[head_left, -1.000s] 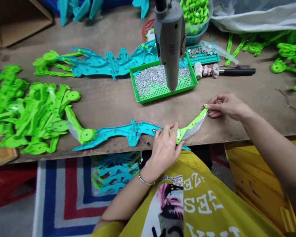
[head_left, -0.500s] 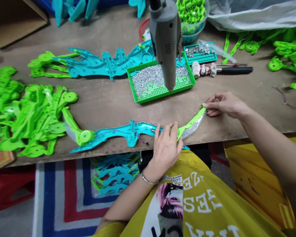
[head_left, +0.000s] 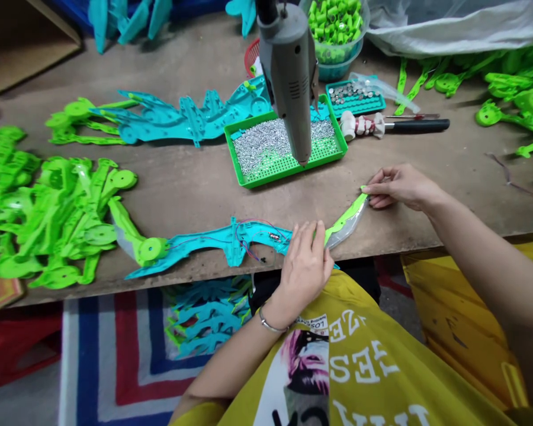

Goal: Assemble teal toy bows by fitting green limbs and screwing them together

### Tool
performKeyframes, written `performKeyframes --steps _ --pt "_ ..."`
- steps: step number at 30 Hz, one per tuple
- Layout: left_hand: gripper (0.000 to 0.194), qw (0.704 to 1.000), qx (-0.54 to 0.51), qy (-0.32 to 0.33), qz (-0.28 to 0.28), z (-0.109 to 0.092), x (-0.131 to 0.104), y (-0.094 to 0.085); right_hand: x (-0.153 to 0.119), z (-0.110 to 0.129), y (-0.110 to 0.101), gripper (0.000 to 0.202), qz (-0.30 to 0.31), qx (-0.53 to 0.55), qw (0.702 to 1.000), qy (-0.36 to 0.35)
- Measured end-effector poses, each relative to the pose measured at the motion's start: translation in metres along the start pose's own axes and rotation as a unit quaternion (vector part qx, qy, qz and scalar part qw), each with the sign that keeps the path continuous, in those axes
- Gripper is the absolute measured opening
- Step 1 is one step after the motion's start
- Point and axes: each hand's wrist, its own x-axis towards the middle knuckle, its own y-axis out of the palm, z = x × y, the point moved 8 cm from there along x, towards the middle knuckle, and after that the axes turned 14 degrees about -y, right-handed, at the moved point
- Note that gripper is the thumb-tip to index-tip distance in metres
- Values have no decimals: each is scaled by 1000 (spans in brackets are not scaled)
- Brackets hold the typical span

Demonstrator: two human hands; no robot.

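A blue bow-shaped plastic part (head_left: 213, 234) with thin wires and a small metal spring lies along the table's front edge. At its left end sits a green arm (head_left: 151, 249) with a clear strip. Another green arm (head_left: 344, 220) with a clear strip joins its right end. My left hand (head_left: 305, 254) lies flat over the blue part's right end, fingers extended, pressing where the green arm meets it. The joint is hidden under that hand. My right hand (head_left: 393, 186) pinches the green arm's upper tip between thumb and fingers.
A grey electric screwdriver (head_left: 293, 89) hangs above a green tray of screws (head_left: 288, 173). Green parts (head_left: 53, 219) are piled at left, more (head_left: 515, 94) at right. Blue shells (head_left: 160, 121), a magnet-like discs tray (head_left: 357, 106) and a black-handled tool (head_left: 417, 125) lie behind.
My left hand has shifted slightly right along the blue part, and the spring shows more. My right hand still pinches the green tip. The whole view has moved slightly.
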Motion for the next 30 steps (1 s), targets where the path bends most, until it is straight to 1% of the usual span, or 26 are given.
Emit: performKeyframes --steps 3,4,6,9,13,18,24,30 --pt "60 998 60 6 23 -2 -2 5 0 0 0 25 1 2 1000 -4" --pt "60 996 80 6 31 -2 -2 6 0 1 0 25 2 2 1000 -6" --pt "57 993 114 3 44 -2 -1 9 -1 1 0 24 4 4 1000 -8" --pt "53 989 138 9 51 -2 0 11 -1 1 0 25 5 5 1000 -4" --pt "52 989 134 18 53 -3 0 11 -2 2 1 25 5 11 1000 0" --pt "52 989 128 30 65 -3 1 11 -1 1 2 26 9 45 999 -12" --pt "51 992 113 39 49 -2 4 8 -2 2 5 29 25 56 998 -13" --pt "49 995 87 35 36 1 5 4 -4 6 4 27 9 32 999 -16"
